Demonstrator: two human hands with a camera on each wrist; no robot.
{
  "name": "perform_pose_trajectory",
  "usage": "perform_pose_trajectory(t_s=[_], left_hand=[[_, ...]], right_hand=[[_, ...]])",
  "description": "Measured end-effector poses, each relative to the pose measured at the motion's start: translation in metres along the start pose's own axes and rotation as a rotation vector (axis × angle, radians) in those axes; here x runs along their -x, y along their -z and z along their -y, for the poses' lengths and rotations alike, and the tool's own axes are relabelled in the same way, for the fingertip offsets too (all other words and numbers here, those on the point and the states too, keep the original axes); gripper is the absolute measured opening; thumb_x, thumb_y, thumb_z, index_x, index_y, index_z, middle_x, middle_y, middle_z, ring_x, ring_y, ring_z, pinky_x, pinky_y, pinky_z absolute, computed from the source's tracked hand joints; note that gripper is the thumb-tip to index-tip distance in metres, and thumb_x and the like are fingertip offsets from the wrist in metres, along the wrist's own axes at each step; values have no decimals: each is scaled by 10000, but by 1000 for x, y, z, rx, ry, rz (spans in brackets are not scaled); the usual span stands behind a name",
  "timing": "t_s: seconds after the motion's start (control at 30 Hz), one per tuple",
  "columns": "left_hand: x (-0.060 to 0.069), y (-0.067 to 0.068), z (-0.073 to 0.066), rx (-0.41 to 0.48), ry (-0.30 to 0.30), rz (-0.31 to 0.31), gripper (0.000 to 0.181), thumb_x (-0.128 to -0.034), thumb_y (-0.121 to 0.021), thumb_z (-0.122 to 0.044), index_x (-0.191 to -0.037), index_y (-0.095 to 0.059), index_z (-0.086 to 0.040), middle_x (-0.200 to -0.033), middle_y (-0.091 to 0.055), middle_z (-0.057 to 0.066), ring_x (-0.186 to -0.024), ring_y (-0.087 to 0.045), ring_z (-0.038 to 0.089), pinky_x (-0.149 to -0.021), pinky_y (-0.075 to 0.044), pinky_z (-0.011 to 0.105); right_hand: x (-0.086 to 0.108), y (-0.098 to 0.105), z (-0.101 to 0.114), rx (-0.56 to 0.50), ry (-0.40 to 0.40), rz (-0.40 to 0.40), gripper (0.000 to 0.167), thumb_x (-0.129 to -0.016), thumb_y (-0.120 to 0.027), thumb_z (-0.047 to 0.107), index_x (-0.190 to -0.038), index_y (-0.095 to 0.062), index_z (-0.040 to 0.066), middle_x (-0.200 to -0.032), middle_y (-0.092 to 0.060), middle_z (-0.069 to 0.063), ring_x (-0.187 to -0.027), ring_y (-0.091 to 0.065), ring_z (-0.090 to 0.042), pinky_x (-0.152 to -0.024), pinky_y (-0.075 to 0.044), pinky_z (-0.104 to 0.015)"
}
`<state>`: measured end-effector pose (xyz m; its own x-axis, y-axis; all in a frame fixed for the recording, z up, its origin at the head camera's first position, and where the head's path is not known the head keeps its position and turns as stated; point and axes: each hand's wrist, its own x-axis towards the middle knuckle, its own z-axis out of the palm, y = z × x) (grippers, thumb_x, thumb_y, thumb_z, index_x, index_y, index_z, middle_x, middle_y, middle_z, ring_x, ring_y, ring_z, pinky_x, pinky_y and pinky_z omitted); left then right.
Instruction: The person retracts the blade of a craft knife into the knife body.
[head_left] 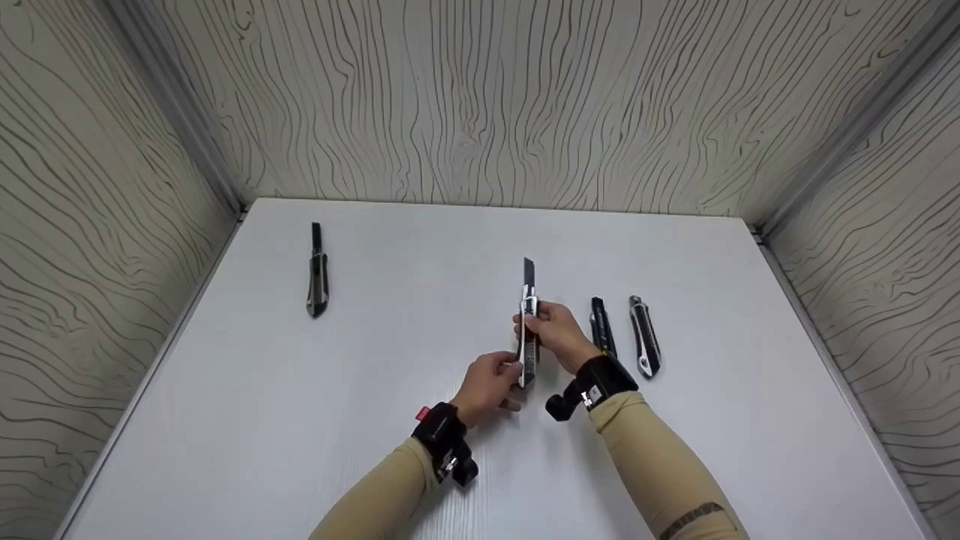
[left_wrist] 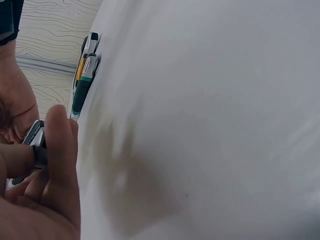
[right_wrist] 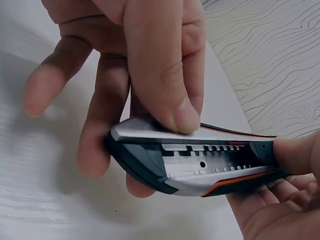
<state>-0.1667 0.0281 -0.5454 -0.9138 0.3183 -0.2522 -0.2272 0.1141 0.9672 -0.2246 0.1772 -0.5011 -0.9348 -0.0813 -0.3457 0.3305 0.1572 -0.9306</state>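
Above the table both hands hold a silver and black snap-off utility knife (head_left: pixel 528 366), its blade (head_left: pixel 529 272) extended toward the back wall. My right hand (head_left: pixel 564 335) grips the middle of the handle. In the right wrist view, that hand's thumb presses the dark slider (right_wrist: pixel 261 152) in the slotted channel. My left hand (head_left: pixel 486 384) pinches the handle's rear end between thumb and fingers, with its other fingers spread. Orange lines edge the grip in the right wrist view. The left wrist view shows only a small part of the knife (left_wrist: pixel 37 140), mostly behind fingers.
On the white table (head_left: pixel 405 300), another utility knife (head_left: pixel 318 277) with its blade out lies far left. Right of my right hand lie a black knife (head_left: pixel 602 322), partly behind the wrist, and a silver and black knife (head_left: pixel 646 337). Wood-patterned walls (head_left: pixel 465 105) enclose the table.
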Motion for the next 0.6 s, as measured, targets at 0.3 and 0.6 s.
perform_pose_trajectory(t_s=[0.3,0.6], left_hand=[[4,-3,5,141,-8,70,260,-1016,-459,-139,-1084,-590,76,-842,-652,124,-674,-621,146,-621,-590,293],[5,-5,7,170,-37,35,216,-1014,-466,-101,-1028,-590,75,-783,-622,83,-663,-617,125,-642,-596,288]], right_hand=[[-3,0,-2,-33,2,7,387,-1012,-471,74,-1376,-439,-54,-1277,-602,-226,-1010,-651,-166,-934,-543,-304],[-4,-1,-9,-68,-28,68,387,-1036,-455,181,-1329,-491,-70,-1121,-667,-143,-928,-669,-145,-854,-555,-279]])
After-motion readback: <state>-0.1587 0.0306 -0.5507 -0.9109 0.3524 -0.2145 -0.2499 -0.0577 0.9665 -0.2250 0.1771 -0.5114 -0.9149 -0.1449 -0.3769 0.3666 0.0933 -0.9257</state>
